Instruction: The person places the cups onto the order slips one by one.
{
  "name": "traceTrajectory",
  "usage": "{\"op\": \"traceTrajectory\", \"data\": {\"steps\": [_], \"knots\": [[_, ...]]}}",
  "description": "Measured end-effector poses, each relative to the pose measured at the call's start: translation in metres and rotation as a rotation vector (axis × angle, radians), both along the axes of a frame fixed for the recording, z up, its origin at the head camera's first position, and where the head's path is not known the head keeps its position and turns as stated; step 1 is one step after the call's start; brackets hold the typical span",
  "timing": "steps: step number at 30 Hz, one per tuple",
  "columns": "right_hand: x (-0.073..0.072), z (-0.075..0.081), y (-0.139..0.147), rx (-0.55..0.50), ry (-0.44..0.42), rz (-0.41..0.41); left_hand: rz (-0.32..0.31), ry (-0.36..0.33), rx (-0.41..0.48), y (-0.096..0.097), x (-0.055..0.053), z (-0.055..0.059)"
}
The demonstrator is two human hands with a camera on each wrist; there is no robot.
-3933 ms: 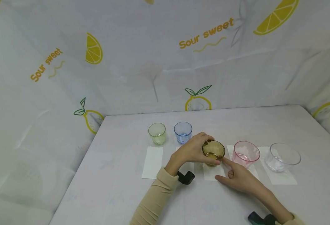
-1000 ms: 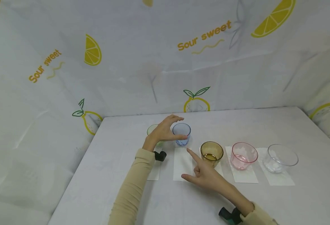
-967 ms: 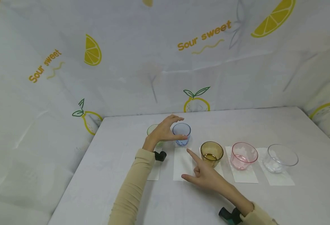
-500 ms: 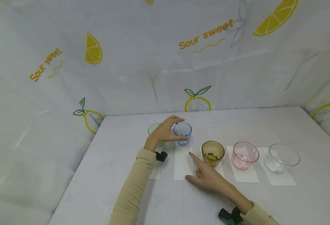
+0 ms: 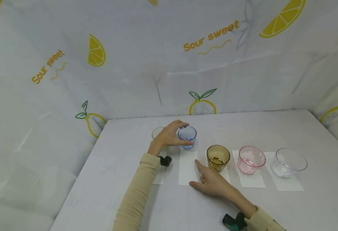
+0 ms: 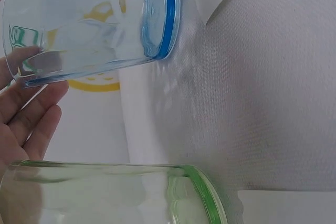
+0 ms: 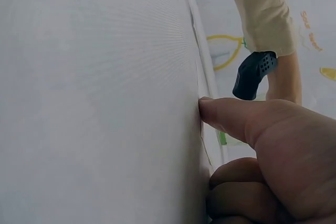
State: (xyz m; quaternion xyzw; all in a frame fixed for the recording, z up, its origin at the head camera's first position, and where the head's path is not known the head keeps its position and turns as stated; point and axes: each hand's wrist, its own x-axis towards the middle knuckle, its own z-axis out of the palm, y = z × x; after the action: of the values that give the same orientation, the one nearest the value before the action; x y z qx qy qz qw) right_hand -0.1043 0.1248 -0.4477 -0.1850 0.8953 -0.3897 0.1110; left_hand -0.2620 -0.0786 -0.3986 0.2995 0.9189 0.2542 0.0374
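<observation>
Pinched blue cup (image 5: 187, 136) at rim with left hand (image 5: 168, 135), with thumb on near side and fingertips on far side. Found blue cup upright on white table (image 5: 99, 192), just beyond far edge of second card (image 5: 187, 166), counting from left. Saw from left wrist its base just beside a card corner, with fingers (image 6: 44, 106) up at rim. Gripped nothing with right hand (image 5: 213, 182); had index finger (image 5: 198, 163) and thumb (image 7: 236, 115) stretched out, other fingers curled in. Touched right edge of second card with index tip, set thumb tip by its near right corner; couldn't tell how hard pressed. Noted green cup (image 5: 157, 131) left of blue cup, apart from it, partly hidden behind left hand, beyond first card (image 5: 159, 178). Counted three more cups to right: brown cup (image 5: 218, 157) upright on third card (image 5: 226, 175), near right hand; pink cup (image 5: 251, 160) upright on fourth card (image 5: 253, 180); clear cup (image 5: 289, 163) at right end on fifth card (image 5: 290, 184). Wore beige sleeves (image 5: 137, 186) and black wrist devices (image 5: 165, 161). Had white backdrop (image 5: 143, 38) behind table, printed with lemons (image 5: 96, 54) and orange "Sour sweet" lettering (image 5: 211, 36).
</observation>
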Motion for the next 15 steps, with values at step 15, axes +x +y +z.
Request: {"op": "traceTrajectory", "data": {"steps": [15], "knots": [[-0.0027, 0.0007, -0.0009, -0.003, -0.009, 0.012, -0.009, 0.005, 0.008, -0.0011, -0.0025, -0.0006]]}}
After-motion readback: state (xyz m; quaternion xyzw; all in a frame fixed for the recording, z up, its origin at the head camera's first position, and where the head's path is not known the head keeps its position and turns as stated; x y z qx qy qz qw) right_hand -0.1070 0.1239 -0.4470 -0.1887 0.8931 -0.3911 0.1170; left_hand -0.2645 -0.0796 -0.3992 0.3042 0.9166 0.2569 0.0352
